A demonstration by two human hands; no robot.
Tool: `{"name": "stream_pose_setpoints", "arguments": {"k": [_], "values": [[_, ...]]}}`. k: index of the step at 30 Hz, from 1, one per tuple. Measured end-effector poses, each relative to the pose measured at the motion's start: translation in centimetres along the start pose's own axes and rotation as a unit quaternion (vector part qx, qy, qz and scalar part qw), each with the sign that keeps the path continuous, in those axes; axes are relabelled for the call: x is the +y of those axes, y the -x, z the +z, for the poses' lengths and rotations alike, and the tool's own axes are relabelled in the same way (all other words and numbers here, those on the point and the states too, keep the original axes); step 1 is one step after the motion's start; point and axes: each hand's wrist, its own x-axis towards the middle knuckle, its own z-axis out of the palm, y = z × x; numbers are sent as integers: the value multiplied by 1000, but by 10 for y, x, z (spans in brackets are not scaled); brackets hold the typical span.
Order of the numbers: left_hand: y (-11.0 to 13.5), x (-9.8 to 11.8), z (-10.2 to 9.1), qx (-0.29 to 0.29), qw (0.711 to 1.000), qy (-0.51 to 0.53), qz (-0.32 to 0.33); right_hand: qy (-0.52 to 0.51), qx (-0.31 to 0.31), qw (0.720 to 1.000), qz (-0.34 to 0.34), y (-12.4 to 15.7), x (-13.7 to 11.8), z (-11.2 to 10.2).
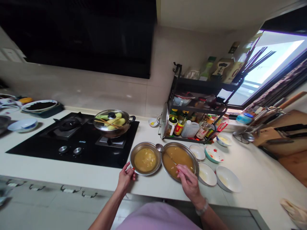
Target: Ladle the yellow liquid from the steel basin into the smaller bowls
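Note:
Two round metal bowls stand side by side on the white counter. The left metal bowl (158, 164) holds a pale brown liquid with bits floating in it. My left hand (125, 177) pinches that bowl's rim at its left side. In my right hand (188, 179) is the thin handle of a metal spoon (159, 147), held over the right metal bowl (197, 164), which contains a darker brown liquid. The spoon's head lies across the place where the two rims meet.
A lidded pan (112, 127) of yellow-green food sits on the black gas stove (93, 156), chopsticks across it. Behind the bowls stands a spice rack (201, 110) with bottles. Several small bowls, including a white bowl (229, 179), are at right, before a knife block (266, 134).

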Motion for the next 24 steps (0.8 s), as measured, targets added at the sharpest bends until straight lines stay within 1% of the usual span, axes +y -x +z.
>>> {"name": "stream_pose_setpoints", "arguments": {"k": [3,5,8,11,14,16,18,20,24], "values": [[0,1,0,-1,1000,-5,1,17,62,997,43,2,10,-10],[0,1,0,-3,1000,-9,1,22,79,994,77,5,16,-16],[0,0,-1,-3,1000,-11,2,3,87,987,134,11,24,-21],[-1,0,-1,-1,1000,-12,-1,-35,118,971,203,15,27,-21],[0,1,0,3,1000,-14,-6,-79,183,945,257,11,26,-20],[0,2,0,5,1000,-13,-7,-112,229,926,279,7,23,-21],[0,3,1,7,1000,-12,-8,-139,260,910,292,3,21,-23],[1,3,1,7,1000,-11,-9,-157,272,901,298,0,20,-26],[1,3,1,5,1000,-7,-8,-169,285,893,304,-3,16,-29]]}}
